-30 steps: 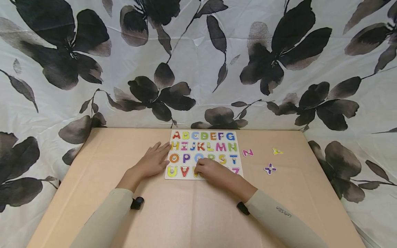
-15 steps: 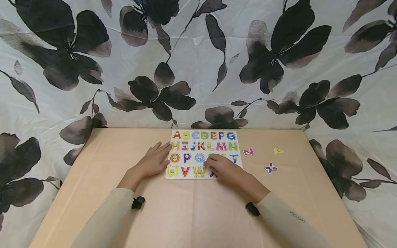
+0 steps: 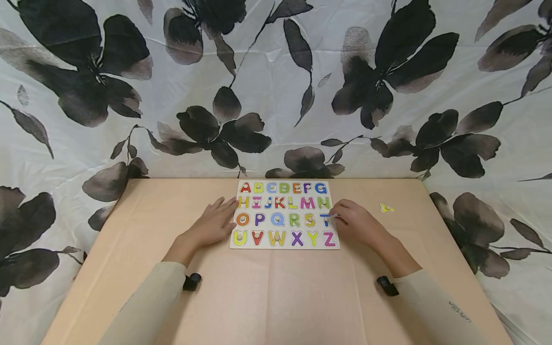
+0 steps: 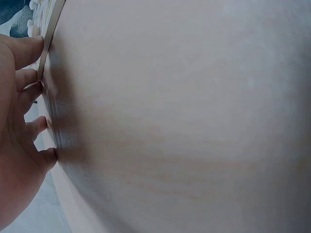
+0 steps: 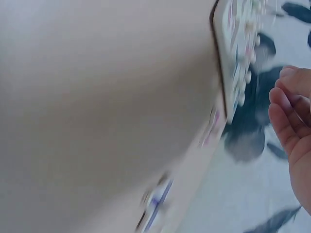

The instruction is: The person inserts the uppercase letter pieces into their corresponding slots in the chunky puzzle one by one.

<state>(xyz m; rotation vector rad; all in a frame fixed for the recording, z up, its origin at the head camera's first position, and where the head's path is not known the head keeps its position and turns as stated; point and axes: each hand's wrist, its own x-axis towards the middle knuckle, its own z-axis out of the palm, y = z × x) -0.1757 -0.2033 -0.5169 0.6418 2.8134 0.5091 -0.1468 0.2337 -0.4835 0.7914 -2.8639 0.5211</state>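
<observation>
Since a moment ago my right hand (image 3: 357, 224) has slid off the bottom row of the letter board (image 3: 284, 215) to its right edge, where the pink letter lay; X and Y now sit in their slots. Its fingers are curled, but I cannot tell whether they pinch anything. My left hand (image 3: 212, 223) lies flat with fingers spread, touching the board's left edge. A yellow piece (image 3: 385, 208) rests near the table's (image 3: 276, 292) right edge.

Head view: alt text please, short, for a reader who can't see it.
A wooden alphabet puzzle board lies on a tan table; the left hand rests flat at its left edge, the right hand beside its right edge. A yellow piece lies apart.
</observation>
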